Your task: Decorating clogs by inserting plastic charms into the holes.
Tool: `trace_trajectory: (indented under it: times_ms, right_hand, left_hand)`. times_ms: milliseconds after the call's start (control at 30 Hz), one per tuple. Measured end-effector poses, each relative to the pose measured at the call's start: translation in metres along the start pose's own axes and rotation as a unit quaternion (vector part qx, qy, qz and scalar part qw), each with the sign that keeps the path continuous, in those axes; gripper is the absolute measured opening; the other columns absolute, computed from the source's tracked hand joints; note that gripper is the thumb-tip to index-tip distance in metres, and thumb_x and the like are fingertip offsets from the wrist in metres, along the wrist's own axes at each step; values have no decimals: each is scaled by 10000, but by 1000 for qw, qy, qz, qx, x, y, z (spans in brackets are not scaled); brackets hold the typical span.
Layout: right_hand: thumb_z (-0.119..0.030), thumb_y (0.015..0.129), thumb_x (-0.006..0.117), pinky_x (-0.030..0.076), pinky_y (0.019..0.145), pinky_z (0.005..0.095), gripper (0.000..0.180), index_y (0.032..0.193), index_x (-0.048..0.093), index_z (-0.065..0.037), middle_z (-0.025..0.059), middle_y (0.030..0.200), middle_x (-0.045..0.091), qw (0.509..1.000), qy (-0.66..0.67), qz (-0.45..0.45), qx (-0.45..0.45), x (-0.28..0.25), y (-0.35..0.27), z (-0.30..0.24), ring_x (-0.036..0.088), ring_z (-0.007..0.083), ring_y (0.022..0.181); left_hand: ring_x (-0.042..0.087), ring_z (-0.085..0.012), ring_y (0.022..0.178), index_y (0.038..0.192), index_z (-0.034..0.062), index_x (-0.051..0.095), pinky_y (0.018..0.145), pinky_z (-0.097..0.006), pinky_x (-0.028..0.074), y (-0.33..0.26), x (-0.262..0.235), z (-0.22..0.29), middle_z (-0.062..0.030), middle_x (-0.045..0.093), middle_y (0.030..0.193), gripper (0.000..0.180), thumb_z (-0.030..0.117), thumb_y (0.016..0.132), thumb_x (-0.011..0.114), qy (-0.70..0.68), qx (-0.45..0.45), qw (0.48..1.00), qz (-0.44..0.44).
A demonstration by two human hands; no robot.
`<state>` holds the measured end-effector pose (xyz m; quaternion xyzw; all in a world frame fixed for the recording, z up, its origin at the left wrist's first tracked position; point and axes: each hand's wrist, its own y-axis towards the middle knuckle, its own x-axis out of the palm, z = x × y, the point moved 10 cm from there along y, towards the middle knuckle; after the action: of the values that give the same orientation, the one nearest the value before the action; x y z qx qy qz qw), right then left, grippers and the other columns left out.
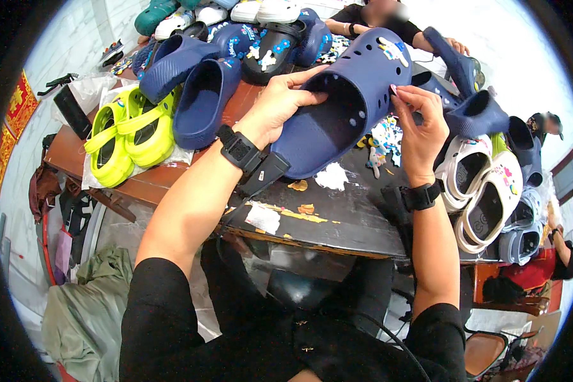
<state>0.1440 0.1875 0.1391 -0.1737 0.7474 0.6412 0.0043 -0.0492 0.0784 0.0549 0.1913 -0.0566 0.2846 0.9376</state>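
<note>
A navy clog with holes [363, 63] is held up over the table, its opening facing me. My left hand [280, 105] grips it by the side of the opening, the thumb inside. A white and yellow charm [391, 51] sits on its toe. My right hand [423, 121] pinches thumb and forefinger together against the clog's right side, beside the holes. Something small and pale shows at those fingertips, too small to name. Below the clog, a pile of white and blue charms [388, 137] lies on the black tabletop [356, 219].
Lime-green clogs [149, 137] and a navy clog [204, 105] stand at left. White clogs [490, 197] and light-blue clogs [522, 223] crowd the right. More clogs [274, 54] fill the far side, where another person [356, 19] sits. White paper scraps [263, 218] lie near the front edge.
</note>
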Motion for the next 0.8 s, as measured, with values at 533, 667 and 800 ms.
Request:
trace_trajectory:
  times_ms: [533,667,800]
  right_hand:
    - [89,734,630,447,881,347,367,1032,721,-105,65,1104,626,991,-86,-24,-99,1,2,-20,522,270,1042]
    - [73,739,635,427,896,330,448,1103,722,-173,83,1201,569,995,-76,-47,-45,12,-1,-13,483,261,1089]
    - [43,796,638,431,913,346,397,1134,707,-154,91,1165,604,993,-99,-18,-66,-8,5,0,525,252,1094]
  left_hand:
    - [657,-147,930,1084,-1,675,884,-290,490,-7,3,26,-71,708,1037,270,-9,816,647,42,50,998,9]
    - [611,-119,1034,1308,64,591,970,-264,436,-6,-10,27,-48,681,1155,523,-67,804,627,35,53,998,30]
    - [605,-117,1030,1313,73,590,962,-263,439,1,-16,17,-52,667,1176,538,-75,797,624,33,44,997,58]
